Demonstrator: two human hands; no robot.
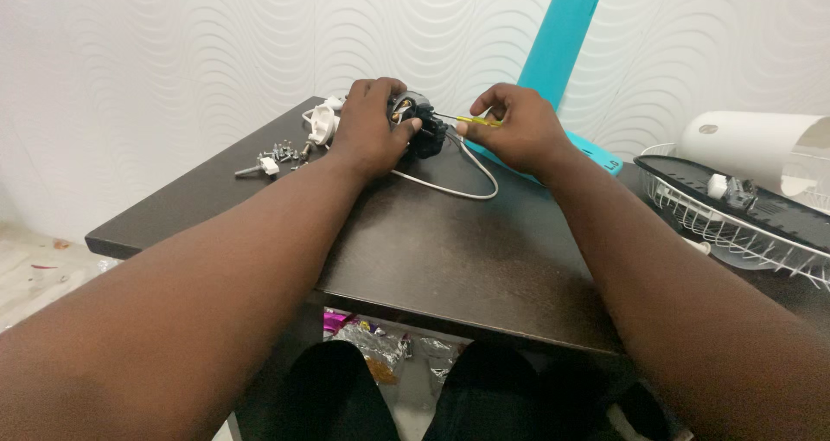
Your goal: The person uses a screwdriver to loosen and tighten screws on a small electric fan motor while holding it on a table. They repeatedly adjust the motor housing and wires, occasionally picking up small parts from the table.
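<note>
My left hand (370, 128) grips a small black motor unit (422, 128) at the far side of the dark table (450, 251). Beside it, my right hand (517, 130) pinches a thin yellow-handled screwdriver (474, 121), whose tip points left into the motor. A white cable (458, 186) loops from the motor across the tabletop between both hands. My palm hides most of the motor body.
A white plug (323, 123) and several loose screws (281, 154) lie to the left of the motor. A teal fan stand (558, 43) leans against the wall behind. At right sit a white wire fan guard (735, 225), a dark blade and a white housing (752, 143).
</note>
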